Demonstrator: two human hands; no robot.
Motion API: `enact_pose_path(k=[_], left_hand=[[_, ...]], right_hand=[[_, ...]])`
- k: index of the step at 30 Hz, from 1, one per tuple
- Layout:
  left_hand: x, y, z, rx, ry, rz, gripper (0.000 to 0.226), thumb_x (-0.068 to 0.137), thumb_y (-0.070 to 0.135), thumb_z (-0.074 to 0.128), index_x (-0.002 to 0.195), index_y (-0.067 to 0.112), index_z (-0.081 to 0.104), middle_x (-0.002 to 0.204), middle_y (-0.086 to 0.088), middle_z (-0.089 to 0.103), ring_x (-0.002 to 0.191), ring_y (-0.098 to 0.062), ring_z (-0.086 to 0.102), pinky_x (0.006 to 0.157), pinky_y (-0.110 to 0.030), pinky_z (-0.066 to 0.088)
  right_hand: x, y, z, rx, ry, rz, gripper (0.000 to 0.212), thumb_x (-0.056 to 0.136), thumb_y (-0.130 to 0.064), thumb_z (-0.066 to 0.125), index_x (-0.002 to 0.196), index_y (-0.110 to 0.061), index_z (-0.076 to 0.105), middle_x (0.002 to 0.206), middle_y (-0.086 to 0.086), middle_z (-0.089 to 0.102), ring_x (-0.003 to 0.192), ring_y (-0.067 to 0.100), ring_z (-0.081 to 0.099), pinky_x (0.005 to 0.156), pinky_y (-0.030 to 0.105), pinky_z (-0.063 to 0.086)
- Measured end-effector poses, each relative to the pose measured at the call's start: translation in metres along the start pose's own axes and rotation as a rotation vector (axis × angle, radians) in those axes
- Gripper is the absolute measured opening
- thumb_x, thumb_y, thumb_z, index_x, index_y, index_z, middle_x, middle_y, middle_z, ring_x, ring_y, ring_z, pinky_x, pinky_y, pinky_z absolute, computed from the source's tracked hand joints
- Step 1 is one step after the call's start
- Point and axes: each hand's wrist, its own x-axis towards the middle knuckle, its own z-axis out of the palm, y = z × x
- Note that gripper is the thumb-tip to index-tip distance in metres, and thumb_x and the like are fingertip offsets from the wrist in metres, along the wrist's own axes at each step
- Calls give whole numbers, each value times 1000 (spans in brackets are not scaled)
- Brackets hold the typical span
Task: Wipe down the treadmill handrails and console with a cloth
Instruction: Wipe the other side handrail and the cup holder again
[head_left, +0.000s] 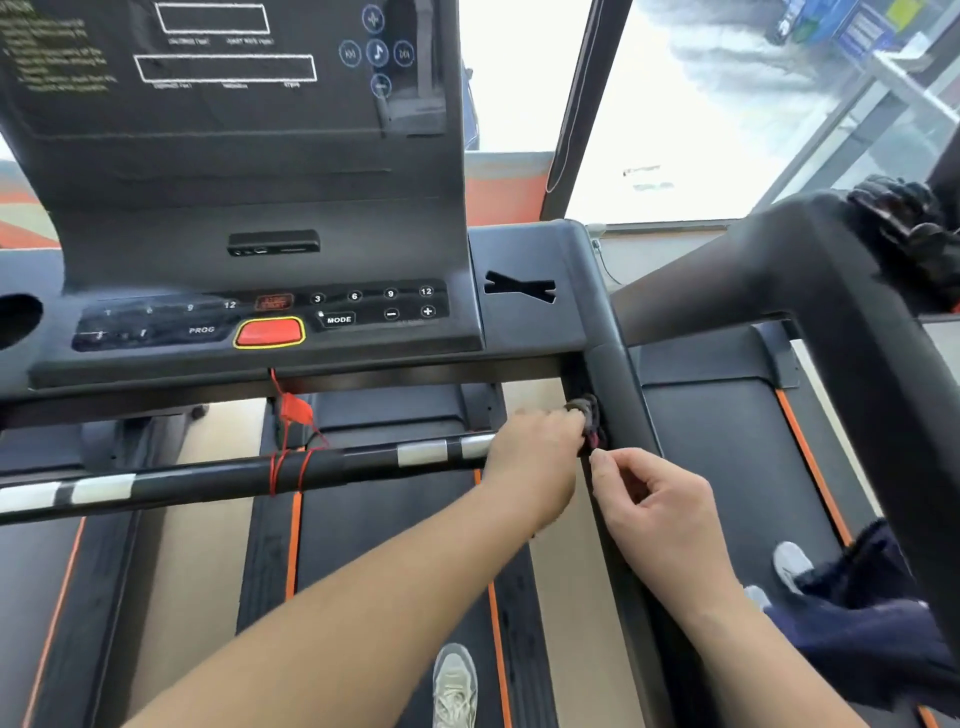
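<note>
Treadmill handrail (618, 364) | left hand (535, 460) grips cloth (590, 421) | right hand (662, 506) pinches cloth edge

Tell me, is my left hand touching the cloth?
Touching. In the head view the left hand grips the cloth with its fingertips, holding it against the handrail.

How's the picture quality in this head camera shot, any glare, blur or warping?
Head view: the windows upper right are blown out white; small print at the console top left is blurred, though the MODE button reads clearly; the wide lens slants and curves the window post; the dark cloth in the left hand nearly merges with the black upright.
</note>
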Motion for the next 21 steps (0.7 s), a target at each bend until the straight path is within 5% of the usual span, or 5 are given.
enact_pose_path(k=[2, 7, 14, 18, 21], left_hand=[[-39, -2, 9, -75, 155, 123, 37, 90, 7, 64, 126, 13, 61, 131, -10, 66, 127, -31, 59, 108, -44, 46], [-40, -24, -37, -393, 231, 21, 24, 104, 28, 43, 120, 27, 61, 108, -1, 73, 101, -30, 66, 84, -45, 54], [74, -57, -131, -309, 622, 69, 26, 105, 24, 43, 121, 23, 62, 113, 2, 72, 99, -29, 66, 82, -43, 54], [119, -92, -90, 215, 94, -43, 42, 107, 28, 35, 148, 31, 41, 155, -6, 44, 142, -27, 40, 119, -54, 29], [123, -97, -63, 372, 16, -121, 55, 106, 30, 29, 161, 29, 21, 172, -9, 9, 159, -25, 6, 126, -54, -3]], right_hand=[[3, -2, 3, 23, -5, -8, 24, 97, -31, 64, 75, -24, 71, 63, -7, 66, 61, 14, 61, 63, 43, 54], [10, -6, 10, 42, -18, 1, 17, 97, -31, 64, 82, -33, 73, 75, -13, 73, 72, 10, 68, 71, 43, 57], [42, -28, -1, 95, 35, -22, 16, 98, -26, 63, 87, -33, 72, 73, -9, 71, 72, 12, 66, 73, 37, 56], [49, -29, 0, 101, -9, 0, 17, 99, -27, 63, 86, -25, 73, 72, -5, 70, 71, 14, 65, 73, 40, 56], [49, -27, 2, 122, -17, 16, 17, 99, -28, 63, 85, -24, 73, 72, -2, 71, 71, 16, 65, 74, 41, 56]])
